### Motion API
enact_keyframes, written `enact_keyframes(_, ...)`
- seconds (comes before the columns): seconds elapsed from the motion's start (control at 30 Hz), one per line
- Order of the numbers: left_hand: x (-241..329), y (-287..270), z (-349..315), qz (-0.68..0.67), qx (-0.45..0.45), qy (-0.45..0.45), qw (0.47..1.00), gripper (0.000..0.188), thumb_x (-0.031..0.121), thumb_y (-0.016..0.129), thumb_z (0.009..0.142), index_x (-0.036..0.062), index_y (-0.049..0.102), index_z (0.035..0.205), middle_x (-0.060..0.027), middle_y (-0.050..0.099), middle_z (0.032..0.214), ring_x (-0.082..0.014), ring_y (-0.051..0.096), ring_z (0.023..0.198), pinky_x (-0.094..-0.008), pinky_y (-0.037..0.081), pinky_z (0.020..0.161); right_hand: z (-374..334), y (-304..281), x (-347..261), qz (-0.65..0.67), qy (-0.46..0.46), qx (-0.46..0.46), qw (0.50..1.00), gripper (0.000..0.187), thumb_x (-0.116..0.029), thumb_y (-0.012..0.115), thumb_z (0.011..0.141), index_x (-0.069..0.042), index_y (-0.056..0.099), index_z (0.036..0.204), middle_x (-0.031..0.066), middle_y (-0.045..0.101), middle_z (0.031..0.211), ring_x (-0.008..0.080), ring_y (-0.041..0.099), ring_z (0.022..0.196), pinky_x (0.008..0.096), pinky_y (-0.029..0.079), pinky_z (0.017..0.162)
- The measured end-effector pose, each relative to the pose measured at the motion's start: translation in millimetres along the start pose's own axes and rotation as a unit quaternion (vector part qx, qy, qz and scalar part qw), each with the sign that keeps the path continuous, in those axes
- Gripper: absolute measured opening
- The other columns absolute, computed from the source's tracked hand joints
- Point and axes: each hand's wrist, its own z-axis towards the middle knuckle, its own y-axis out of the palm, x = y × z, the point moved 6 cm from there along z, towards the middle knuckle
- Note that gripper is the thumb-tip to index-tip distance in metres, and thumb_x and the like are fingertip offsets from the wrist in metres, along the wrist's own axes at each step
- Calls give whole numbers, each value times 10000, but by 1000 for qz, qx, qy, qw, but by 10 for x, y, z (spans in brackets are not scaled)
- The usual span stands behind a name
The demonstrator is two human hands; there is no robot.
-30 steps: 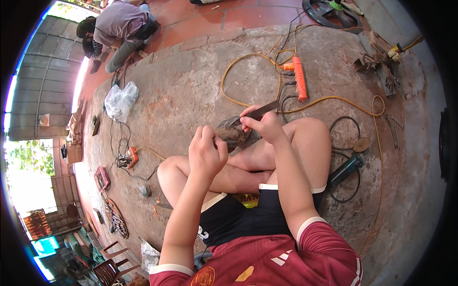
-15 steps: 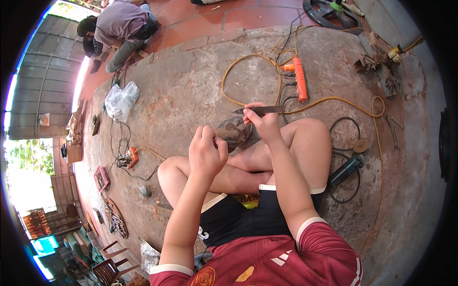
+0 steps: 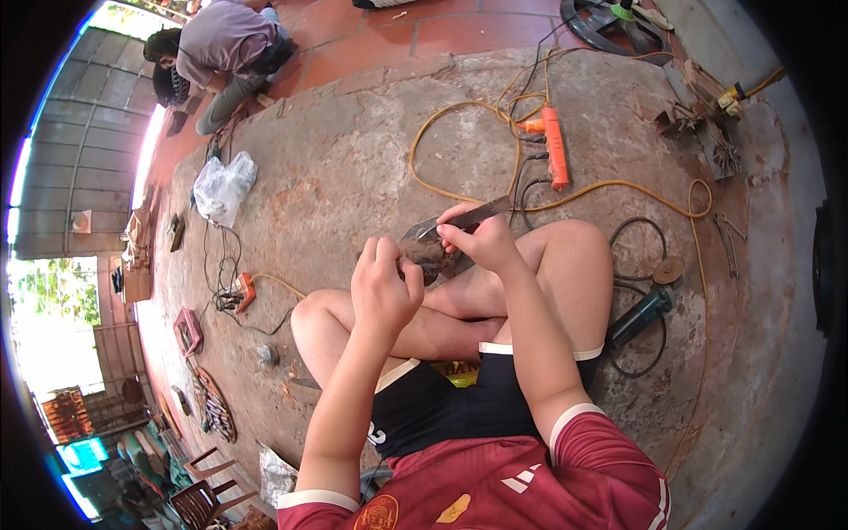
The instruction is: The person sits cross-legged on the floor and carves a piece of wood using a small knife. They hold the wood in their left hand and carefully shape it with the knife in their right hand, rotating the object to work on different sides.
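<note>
brown lump [image 3: 429,255], blade [image 3: 491,210] in curled hands [image 3: 386,284] [image 3: 483,241]

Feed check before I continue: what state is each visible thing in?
Left hand: closed on the brown lump
Right hand: closed on the dark blade
Dark blade: bare, tilted
Brown lump: rough-surfaced
Orange power strip: switched on or off unclear
Yellow cord: loosely looped
Dark green power tool: lying down
Plastic bag: crumpled

"where is daylight [image 3: 53,340] pouring in?"
"it's glaring on the left, beside the grey panelled wall [image 3: 97,150]."
"and underfoot?"
"red tiles [image 3: 450,31] are edging rough concrete [image 3: 336,159]; a brown chair [image 3: 196,505] is standing to the left."
</note>
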Motion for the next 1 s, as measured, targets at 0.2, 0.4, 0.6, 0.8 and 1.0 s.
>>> enact_keyframes(0.2,23,1,-27,10,2,6,1000,81,45,550,790,13,479,811,-177,510,775,-384,540,688,-455,461,632,-39,59,-124,-64,-81,-14,995,59,-30,689,861,2,688,910,54,664,779,109,646,623,248,519,556)
enact_keyframes(0.4,20,12,-26,11,5,4,1000,86,45,556,792,19,477,815,-176,511,782,-382,543,696,-458,462,631,-54,79,-246,-131,-175,17,976,51,-24,694,842,-14,699,892,63,649,777,119,640,598,258,497,532)
enact_keyframes(0.6,4,7,-13,13,15,4,1000,71,42,538,807,10,476,821,-187,512,781,-397,534,680,-464,457,622,-62,100,-152,-149,-146,-14,978,79,-61,721,805,-27,699,873,96,665,796,198,656,642,310,502,573)
enact_keyframes(0.8,4,9,-13,10,14,2,1000,68,39,536,809,7,476,820,-190,511,782,-398,535,685,-463,458,628,-62,110,-137,-189,-153,3,970,116,-80,732,797,-39,698,900,101,680,789,222,667,686,325,515,607)
enact_keyframes(1.0,26,10,-39,14,6,-1,1000,91,47,560,795,19,474,805,-178,506,778,-382,540,697,-460,459,636,-59,108,-49,-15,29,-18,999,125,-64,712,863,1,678,965,73,695,806,121,680,678,249,549,586)
